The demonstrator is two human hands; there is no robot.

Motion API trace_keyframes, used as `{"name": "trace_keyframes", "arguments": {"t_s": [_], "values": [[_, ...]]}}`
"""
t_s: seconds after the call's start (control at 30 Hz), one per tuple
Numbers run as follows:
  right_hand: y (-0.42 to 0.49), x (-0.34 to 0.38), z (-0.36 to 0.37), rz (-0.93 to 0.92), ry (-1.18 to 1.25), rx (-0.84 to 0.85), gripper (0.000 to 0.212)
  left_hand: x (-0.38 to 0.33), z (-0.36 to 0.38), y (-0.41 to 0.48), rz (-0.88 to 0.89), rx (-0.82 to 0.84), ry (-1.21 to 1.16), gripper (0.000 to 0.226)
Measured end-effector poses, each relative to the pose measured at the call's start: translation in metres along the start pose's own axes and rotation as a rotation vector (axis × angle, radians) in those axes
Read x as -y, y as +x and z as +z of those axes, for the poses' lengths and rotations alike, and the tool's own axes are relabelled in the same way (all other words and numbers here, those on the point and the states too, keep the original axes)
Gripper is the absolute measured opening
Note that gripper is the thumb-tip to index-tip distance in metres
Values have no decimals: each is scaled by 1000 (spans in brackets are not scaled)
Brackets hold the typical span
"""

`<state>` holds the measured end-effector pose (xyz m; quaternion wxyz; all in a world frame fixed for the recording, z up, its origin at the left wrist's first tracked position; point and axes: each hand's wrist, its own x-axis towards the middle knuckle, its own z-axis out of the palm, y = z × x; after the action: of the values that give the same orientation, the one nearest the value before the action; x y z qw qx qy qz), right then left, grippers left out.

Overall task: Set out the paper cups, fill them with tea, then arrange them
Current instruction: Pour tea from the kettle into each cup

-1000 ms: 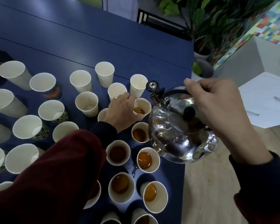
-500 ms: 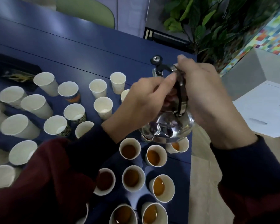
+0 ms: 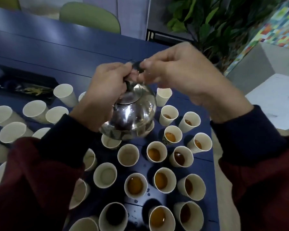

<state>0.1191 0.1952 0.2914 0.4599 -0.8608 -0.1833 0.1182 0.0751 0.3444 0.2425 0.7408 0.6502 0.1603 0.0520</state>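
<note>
Fingers: those of the left hand (image 3: 105, 90) and the right hand (image 3: 183, 75) curl round the dark handle (image 3: 135, 67) of the steel kettle (image 3: 132, 117).
Change: a second ago the left hand steadied a cup while the right tipped the kettle alone; pouring has stopped.
Kettle: upright, held above cups mid-table.
Filled cups (image 3: 157, 155): clustered near and right.
Empty cups (image 3: 35, 110): many at left on the blue table (image 3: 57, 52).
Meaning: probably a regrip or hand-swap before filling more.
</note>
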Motion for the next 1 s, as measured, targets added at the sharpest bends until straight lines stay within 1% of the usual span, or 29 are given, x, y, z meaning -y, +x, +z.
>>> {"name": "trace_keyframes", "arguments": {"t_s": [0.1,0.13,0.17,0.2,0.23,0.3,0.33,0.43,0.53,0.6,0.67,0.73,0.8,0.83,0.9,0.93,1.0], "values": [[22,-27,-17,86,-68,-274,16,-5,-27,10,5,-24,73,27],[31,-45,-19,118,-135,-331,15,-6,-35,13,10,-32,88,28],[40,-65,-18,153,-217,-350,14,-8,-41,16,21,-38,102,29],[50,-85,-14,200,-307,-327,14,-9,-47,20,40,-37,131,30],[60,-104,-6,256,-396,-271,20,-10,-53,24,59,-34,169,31],[73,-138,11,355,-525,-119,48,-12,-60,31,94,-22,227,32],[78,-151,19,384,-558,-72,60,-13,-64,35,101,-22,243,33],[96,-181,39,402,-607,-36,85,-12,-73,47,95,-11,229,35],[113,-204,45,438,-634,8,107,-7,-75,55,81,32,222,33],[124,-221,48,419,-586,28,113,-3,-74,58,66,34,217,31],[133,-233,49,385,-532,20,103,0,-70,58,46,22,219,30],[137,-239,48,354,-537,-3,81,3,-65,58,34,15,243,29],[136,-238,46,310,-558,-83,61,5,-62,55,29,12,257,28],[133,-235,43,291,-551,-130,55,4,-61,53,31,11,258,28],[125,-227,36,253,-494,-215,52,3,-62,47,41,22,256,29],[119,-222,32,235,-435,-259,51,1,-63,43,46,31,254,29],[103,-205,24,198,-235,-369,48,-3,-65,33,49,41,242,31]]}}
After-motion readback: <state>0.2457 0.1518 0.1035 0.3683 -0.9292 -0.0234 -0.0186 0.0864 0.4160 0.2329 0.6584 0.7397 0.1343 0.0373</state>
